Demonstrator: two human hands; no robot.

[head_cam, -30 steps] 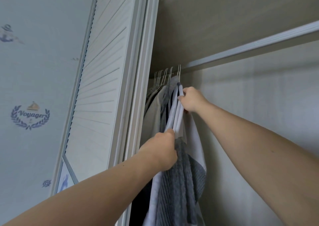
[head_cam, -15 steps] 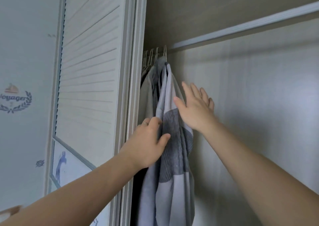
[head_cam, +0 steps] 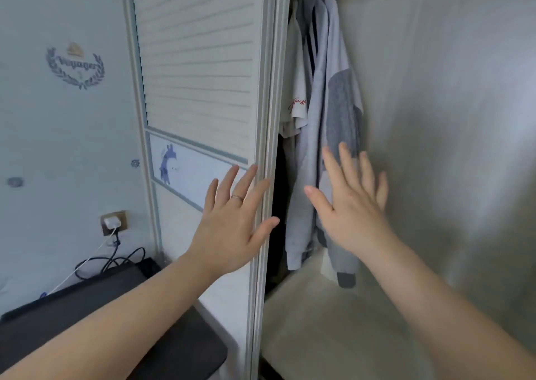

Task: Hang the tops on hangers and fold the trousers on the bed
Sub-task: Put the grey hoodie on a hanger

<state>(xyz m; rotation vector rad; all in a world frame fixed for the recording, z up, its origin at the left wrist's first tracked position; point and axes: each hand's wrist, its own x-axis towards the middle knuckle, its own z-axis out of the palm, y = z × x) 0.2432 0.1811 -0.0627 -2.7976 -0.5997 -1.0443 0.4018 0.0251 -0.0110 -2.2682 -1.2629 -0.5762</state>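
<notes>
A light grey top with dark grey patches (head_cam: 333, 95) hangs inside the open wardrobe, outermost on the right of several hung garments. A white T-shirt with red lettering (head_cam: 297, 101) hangs to its left. My right hand (head_cam: 352, 205) is open with fingers spread, in front of the grey top's lower part, holding nothing. My left hand (head_cam: 232, 223) is open too, a ring on one finger, lying over the edge of the wardrobe's sliding door (head_cam: 269, 147). The hangers' hooks are out of view at the top.
The louvred sliding door (head_cam: 197, 60) stands to the left of the opening. A pale shelf (head_cam: 333, 321) lies under the hanging clothes. A dark flat surface (head_cam: 87, 307) sits at lower left, below a wall socket with a charger and cables (head_cam: 113, 223).
Both hands have let go of the grey top and dropped lower, fingers spread. The left hand has shifted from the garment to the door's edge. The view has tilted down.
</notes>
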